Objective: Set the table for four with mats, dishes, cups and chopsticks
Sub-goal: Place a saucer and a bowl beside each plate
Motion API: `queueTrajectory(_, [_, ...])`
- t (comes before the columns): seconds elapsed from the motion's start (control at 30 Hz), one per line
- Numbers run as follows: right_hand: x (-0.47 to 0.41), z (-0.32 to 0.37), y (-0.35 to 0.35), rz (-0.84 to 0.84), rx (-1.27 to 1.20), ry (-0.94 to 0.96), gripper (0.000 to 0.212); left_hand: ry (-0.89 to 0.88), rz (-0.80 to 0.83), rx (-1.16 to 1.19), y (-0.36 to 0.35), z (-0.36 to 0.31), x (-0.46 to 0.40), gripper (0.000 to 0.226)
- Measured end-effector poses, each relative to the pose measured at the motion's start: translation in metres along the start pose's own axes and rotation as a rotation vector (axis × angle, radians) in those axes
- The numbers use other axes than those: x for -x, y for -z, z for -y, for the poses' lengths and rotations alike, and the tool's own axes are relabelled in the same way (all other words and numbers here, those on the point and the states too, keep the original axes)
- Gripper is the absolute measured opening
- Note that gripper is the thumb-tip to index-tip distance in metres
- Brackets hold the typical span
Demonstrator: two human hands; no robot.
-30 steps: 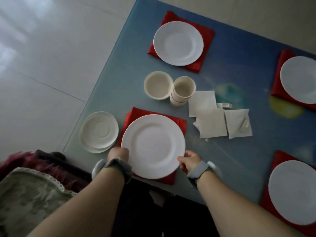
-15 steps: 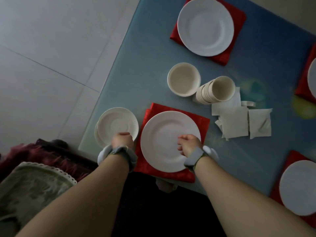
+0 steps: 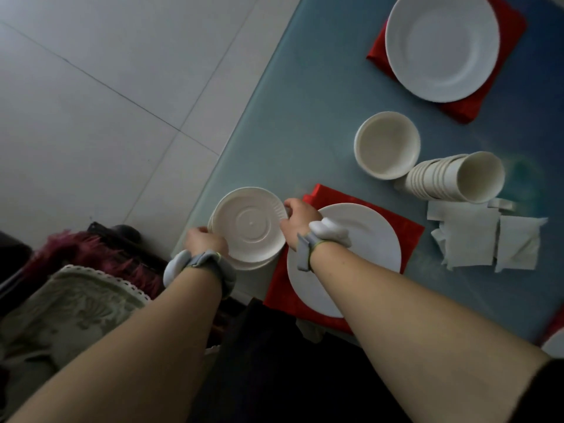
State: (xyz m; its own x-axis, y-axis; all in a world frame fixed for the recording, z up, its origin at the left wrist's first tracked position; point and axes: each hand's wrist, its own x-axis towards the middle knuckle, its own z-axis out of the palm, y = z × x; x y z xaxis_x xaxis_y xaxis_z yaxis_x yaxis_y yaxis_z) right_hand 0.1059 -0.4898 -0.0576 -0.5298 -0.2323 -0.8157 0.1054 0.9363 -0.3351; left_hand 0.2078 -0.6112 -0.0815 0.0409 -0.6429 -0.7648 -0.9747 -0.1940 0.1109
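Observation:
A stack of small white saucers (image 3: 248, 225) sits at the near left corner of the blue table (image 3: 293, 123). My left hand (image 3: 206, 241) grips the stack's left rim and my right hand (image 3: 300, 216) grips its right rim. Just right of the saucers lies a large white plate (image 3: 370, 242) on a red mat (image 3: 403, 224), partly covered by my right wrist. A second plate (image 3: 442, 47) on a red mat (image 3: 503, 19) lies at the far side. A white bowl (image 3: 386, 145) and a tipped stack of white cups (image 3: 457, 177) stand mid-table.
White paper napkins (image 3: 485, 236) lie right of the near mat. Another plate's rim (image 3: 554, 346) on a red mat shows at the right edge. A chair with a cushion (image 3: 70, 306) stands by the table's near left corner, over a pale tiled floor (image 3: 91, 102).
Both hands left the large plate and moved left to the saucer stack, taking hold of its opposite rims. The camera view shifted closer and to the left.

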Motion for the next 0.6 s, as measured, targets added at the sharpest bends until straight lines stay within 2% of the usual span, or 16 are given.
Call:
queueTrajectory(0.13, [-0.007,0.003,-0.005,0.027,-0.008,-0.063,0.027,-0.069,0.1,0.178,0.007,0.011,0.0,0.027])
queueTrajectory(0.27, [-0.008,-0.002,0.0,0.012,-0.07,-0.08,0.015,-0.049,0.222,0.419,0.017,0.013,-0.002,0.012])
queueTrajectory(0.3, [-0.008,-0.003,0.001,0.009,-0.095,-0.068,0.011,-0.04,0.238,0.491,0.019,0.01,-0.001,0.016])
queueTrajectory(0.43, [-0.011,-0.004,0.002,-0.046,-0.307,-0.052,0.021,-0.083,0.279,0.644,0.026,-0.004,0.003,0.025])
queueTrajectory(0.5, [-0.013,-0.002,0.005,-0.087,-0.349,-0.046,0.015,-0.105,0.259,0.691,0.029,-0.008,-0.001,0.025])
queueTrajectory(0.6, [-0.016,-0.003,0.012,-0.165,-0.401,-0.064,0.011,-0.109,0.09,0.807,0.041,-0.011,-0.012,0.025])
